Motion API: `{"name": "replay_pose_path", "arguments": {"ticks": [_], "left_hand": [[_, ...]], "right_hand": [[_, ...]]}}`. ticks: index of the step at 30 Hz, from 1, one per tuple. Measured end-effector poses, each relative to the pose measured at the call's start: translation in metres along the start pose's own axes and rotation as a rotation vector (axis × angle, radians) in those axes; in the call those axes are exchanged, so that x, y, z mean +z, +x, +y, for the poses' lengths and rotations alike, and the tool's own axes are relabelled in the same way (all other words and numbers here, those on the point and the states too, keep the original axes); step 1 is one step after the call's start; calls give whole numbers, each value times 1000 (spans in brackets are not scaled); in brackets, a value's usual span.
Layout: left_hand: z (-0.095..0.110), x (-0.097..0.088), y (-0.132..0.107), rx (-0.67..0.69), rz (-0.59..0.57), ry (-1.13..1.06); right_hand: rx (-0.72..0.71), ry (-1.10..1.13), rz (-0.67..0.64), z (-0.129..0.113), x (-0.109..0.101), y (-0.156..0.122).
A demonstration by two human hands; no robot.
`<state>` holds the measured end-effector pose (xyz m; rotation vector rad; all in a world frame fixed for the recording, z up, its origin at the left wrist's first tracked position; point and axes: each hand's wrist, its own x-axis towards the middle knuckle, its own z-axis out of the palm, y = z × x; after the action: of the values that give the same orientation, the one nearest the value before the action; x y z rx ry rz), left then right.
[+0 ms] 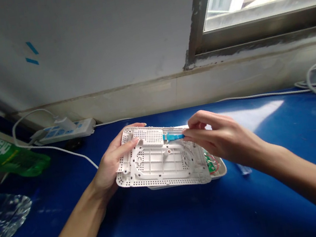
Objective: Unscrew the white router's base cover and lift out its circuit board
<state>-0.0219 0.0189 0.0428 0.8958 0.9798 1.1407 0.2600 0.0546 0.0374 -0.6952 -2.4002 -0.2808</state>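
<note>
My left hand (107,165) grips the left end of a white perforated plastic cover (165,161), thumb on top, its ribbed inner side facing me. In my right hand (219,132) the thumb and forefinger pinch the right end of a small blue connector (174,136). The connector's left tip lies at a raised perforated block near the cover's upper edge; whether it is fixed there I cannot tell. Under the cover's right end shows a white housing (221,168) with a green circuit board (210,163) and a red wire. The cover hides most of it.
On the blue table (175,220), a white power strip (83,127) with a plug lies at the back left. A green bottle (9,155) and a clear bottle (4,217) are at left. White cables (315,82) coil at right. A small bluish piece (244,169) lies below my right wrist.
</note>
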Motion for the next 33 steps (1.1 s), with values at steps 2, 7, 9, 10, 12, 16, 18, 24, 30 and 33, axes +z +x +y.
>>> {"name": "replay_pose_path", "arguments": {"ticks": [2,7,9,10,12,16,18,24,30,33], "left_hand": [[-1,0,0,3,-1,-2],[-3,0,0,14,5,17],[-3,1,0,16,2,23],[-3,1,-1,17,0,24],[-2,1,-1,24,-2,30],[-2,0,-2,48,-7,54],[-2,-1,-3,50,-19,64],[-1,0,-4,53,-26,76],[-1,-1,-4,52,-27,76],[-1,-1,-3,36,-28,66]], "right_hand": [[54,81,44,1,5,-2],[128,169,71,1,12,-4],[93,160,81,0,13,-4],[71,156,85,0,13,-3],[32,166,85,-1,14,-1],[6,215,100,-2,18,2],[6,230,114,-2,20,1],[-2,247,141,-3,22,0],[10,254,143,-5,28,1],[24,264,148,-6,29,0]]}}
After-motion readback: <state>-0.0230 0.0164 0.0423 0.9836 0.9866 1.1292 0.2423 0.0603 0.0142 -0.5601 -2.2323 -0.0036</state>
